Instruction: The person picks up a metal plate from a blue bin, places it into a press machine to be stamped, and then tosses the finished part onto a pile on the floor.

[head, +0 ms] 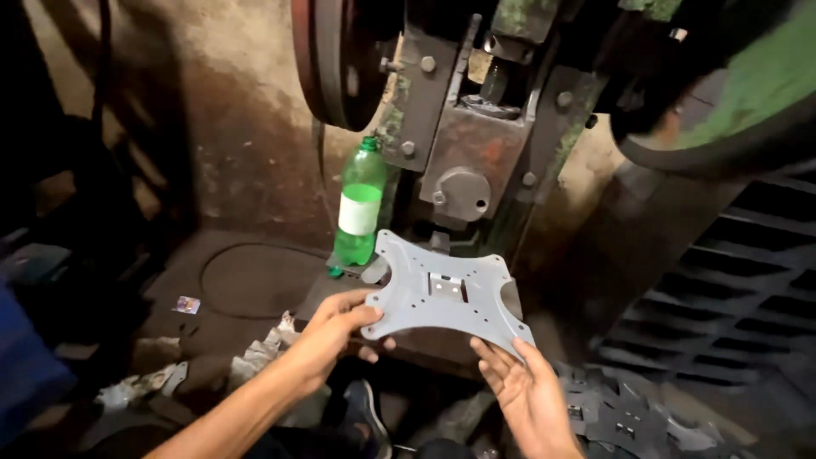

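A flat grey metal plate (442,293) with four corner lobes, small holes and a rectangular cut-out in the middle is held level in front of a heavy press machine (463,144). My left hand (340,327) grips the plate's near left corner, thumb on top. My right hand (523,382) is under the near right corner, fingers spread and touching the plate's edge from below. The plate's far edge lies close to the machine's bed.
A green plastic bottle (359,204) with a white label stands upright left of the plate. A large flywheel (327,59) is above it. Several similar stamped plates (629,416) lie piled at lower right. Crumpled rags (263,353) lie at lower left.
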